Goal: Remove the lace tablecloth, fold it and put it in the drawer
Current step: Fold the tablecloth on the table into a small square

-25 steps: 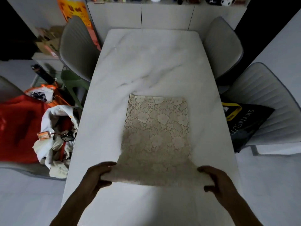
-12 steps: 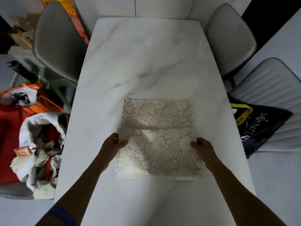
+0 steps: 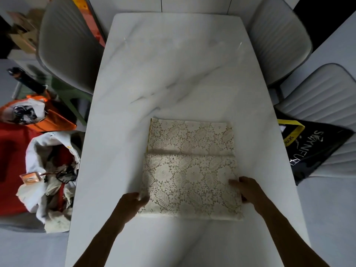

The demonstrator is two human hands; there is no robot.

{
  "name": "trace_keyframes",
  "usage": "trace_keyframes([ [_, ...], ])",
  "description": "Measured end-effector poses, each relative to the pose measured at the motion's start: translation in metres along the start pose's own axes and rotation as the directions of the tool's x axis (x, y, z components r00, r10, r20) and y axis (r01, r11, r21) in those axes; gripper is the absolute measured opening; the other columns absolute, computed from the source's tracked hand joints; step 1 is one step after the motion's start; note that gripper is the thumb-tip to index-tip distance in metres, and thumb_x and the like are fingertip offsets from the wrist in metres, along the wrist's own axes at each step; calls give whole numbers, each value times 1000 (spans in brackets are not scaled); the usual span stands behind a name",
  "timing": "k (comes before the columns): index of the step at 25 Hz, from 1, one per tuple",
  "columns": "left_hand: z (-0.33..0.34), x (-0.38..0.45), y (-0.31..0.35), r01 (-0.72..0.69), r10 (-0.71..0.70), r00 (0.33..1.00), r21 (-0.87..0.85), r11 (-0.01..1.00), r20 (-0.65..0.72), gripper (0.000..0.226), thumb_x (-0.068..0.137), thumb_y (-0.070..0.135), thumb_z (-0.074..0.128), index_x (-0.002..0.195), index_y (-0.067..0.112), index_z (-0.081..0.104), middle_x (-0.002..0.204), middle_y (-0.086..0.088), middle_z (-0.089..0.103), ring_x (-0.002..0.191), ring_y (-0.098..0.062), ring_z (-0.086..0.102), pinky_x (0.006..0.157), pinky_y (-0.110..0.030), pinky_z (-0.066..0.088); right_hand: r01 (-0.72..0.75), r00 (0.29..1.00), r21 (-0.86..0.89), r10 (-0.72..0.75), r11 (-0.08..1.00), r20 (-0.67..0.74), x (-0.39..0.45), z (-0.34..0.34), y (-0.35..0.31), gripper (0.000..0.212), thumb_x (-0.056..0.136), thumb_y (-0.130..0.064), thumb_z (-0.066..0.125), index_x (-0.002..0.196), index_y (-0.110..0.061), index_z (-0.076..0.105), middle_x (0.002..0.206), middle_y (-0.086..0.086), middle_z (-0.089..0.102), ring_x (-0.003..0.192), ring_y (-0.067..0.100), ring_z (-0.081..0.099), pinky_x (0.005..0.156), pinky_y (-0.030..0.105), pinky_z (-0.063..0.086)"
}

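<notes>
The cream lace tablecloth (image 3: 190, 170) lies folded in a near-square stack on the white marble table (image 3: 173, 64), its top flap ending at a crease across the middle. My left hand (image 3: 132, 202) grips the stack's near left edge, fingers curled round it. My right hand (image 3: 248, 189) grips the near right edge the same way. No drawer is in view.
Grey chairs stand at the far left (image 3: 65, 43), far right (image 3: 277, 35) and right (image 3: 323, 101). A black bag (image 3: 312, 145) lies on the right chair. A heap of white and red cloth and bags (image 3: 42, 170) sits left of the table.
The near edge was lifted and laid forward over the cloth, halving it. Both hands have since slid back from the fold line to the near side edges.
</notes>
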State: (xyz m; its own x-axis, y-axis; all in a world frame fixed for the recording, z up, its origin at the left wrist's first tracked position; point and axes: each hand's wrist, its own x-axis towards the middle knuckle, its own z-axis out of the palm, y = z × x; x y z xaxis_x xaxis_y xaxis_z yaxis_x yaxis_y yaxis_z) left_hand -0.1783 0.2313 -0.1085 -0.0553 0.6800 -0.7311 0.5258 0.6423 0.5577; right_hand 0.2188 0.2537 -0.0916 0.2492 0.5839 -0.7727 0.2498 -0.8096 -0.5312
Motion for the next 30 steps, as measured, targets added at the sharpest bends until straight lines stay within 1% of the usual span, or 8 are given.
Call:
trace_keyframes([
  [6, 18, -28, -19, -35, 28, 987, -40, 999, -161, 43, 90, 38, 63, 59, 17, 42, 54, 2, 42, 54, -15, 38, 53, -29, 30, -58, 992, 160, 39, 985, 116, -28, -7, 43, 22, 84, -11, 70, 106, -10, 68, 90, 2, 76, 85, 23, 72, 62, 27, 57],
  [9, 27, -38, -27, -58, 96, 960, 147, 987, -264, 42, 90, 42, 62, 58, 16, 53, 52, 5, 56, 53, -15, 50, 51, -28, 36, -73, 993, -18, 74, 997, 97, -39, -5, 62, 16, 90, -23, 66, 103, -14, 65, 94, 6, 72, 84, 26, 70, 63, 33, 58],
  [12, 37, -48, -34, -56, 100, 910, 119, 991, -403, 31, 83, 48, 67, 66, 23, 62, 62, 5, 65, 62, -12, 60, 55, -28, 43, 8, 997, -190, -24, 982, -80, -53, 10, 89, 21, 91, -29, 64, 94, -9, 62, 89, 11, 67, 82, 32, 67, 71, 44, 59],
  [16, 55, -57, -37, -16, 43, 883, 61, 998, -468, 22, 83, 43, 70, 74, 25, 60, 80, 2, 59, 70, -17, 58, 65, -31, 41, 122, 907, -302, -230, 945, -353, -70, 29, 106, 21, 92, -27, 60, 83, -9, 57, 83, 15, 62, 73, 30, 60, 71, 40, 53],
  [19, 57, -67, -34, -46, 0, 927, -114, 992, -376, 19, 85, 28, 70, 83, 25, 51, 65, 0, 59, 56, -22, 52, 56, -30, 41, 59, 933, -161, -112, 985, -341, -79, 29, 106, 16, 91, -20, 59, 96, -7, 51, 89, 14, 59, 77, 30, 61, 73, 42, 55],
  [21, 47, -73, -32, -69, 9, 963, -215, 974, -270, 22, 88, 15, 63, 93, 32, 50, 52, 1, 44, 47, -16, 36, 50, -26, 32, 26, 970, -21, -31, 999, -240, -86, 21, 105, 19, 89, -12, 60, 103, -10, 47, 84, 9, 59, 70, 24, 61, 60, 33, 53],
  [25, 21, -95, -34, 4, -5, 1000, -399, 917, -1, 44, 85, -5, 50, 103, 29, 71, 53, 0, 27, 47, -12, 24, 45, -22, 23, 57, 997, 163, -48, 985, -56, -104, -9, 107, 18, 84, -4, 65, 94, -18, 65, 70, 13, 63, 55, 25, 57, 42, 21, 38],
  [30, -26, -106, 3, 59, 25, 994, -698, 714, 109, 29, 73, 12, 48, 72, 2, 75, 74, -19, 67, 49, -24, 61, 39, -19, 36, 26, 987, 528, -105, 849, 121, -115, -40, 74, 25, 82, -11, 53, 85, -1, 76, 86, 21, 72, 62, 32, 68, 44, 32, 48],
])
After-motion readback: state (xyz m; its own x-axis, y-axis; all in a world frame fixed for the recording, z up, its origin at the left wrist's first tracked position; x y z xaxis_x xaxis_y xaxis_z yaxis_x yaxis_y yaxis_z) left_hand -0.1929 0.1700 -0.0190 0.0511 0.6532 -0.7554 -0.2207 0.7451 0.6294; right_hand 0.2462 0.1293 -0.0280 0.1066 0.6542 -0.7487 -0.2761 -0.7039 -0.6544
